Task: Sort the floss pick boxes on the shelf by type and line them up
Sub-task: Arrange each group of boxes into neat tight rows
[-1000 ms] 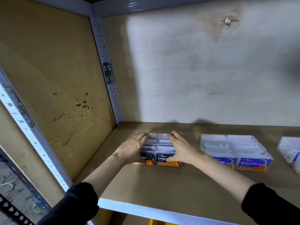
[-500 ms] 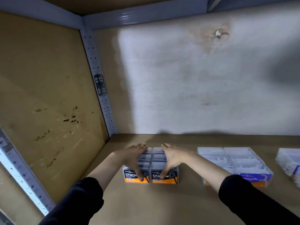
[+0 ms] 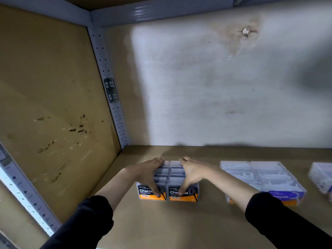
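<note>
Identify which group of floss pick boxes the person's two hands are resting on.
The Charcoal group, with black-and-orange labels: left hand and right hand both press on it. The purple Smooth group sits apart.

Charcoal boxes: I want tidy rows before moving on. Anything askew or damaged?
Nothing stands out. The charcoal boxes sit flush in two straight columns under the left hand and right hand; the Smooth boxes beside them are squared too.
</note>
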### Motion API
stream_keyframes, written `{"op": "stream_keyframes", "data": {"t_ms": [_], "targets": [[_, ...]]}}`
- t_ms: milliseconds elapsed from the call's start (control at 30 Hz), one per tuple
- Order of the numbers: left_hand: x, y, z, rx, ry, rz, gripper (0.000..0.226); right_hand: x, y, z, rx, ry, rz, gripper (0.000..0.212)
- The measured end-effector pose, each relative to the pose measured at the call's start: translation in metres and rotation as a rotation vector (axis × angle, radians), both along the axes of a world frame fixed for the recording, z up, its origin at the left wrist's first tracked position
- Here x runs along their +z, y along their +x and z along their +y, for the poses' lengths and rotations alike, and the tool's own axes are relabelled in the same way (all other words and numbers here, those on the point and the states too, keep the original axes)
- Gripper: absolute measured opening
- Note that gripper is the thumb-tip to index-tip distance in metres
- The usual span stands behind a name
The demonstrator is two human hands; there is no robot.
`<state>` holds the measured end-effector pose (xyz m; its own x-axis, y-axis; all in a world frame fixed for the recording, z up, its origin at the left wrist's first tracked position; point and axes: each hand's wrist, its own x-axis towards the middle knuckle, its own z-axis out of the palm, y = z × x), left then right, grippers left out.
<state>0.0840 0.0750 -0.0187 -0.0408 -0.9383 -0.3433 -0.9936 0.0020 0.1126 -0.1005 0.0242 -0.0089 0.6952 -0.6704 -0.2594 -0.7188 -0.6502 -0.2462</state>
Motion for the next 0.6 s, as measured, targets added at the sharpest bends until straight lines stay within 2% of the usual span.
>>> {"op": "stream_keyframes", "data": {"t_ms": [600], "targets": [[0.001, -0.004, 0.0058, -0.007, -0.088, -0.011, 0.112, -0.0036, 0.0002, -0.0009, 0.018, -0.036, -0.009, 0.111]]}}
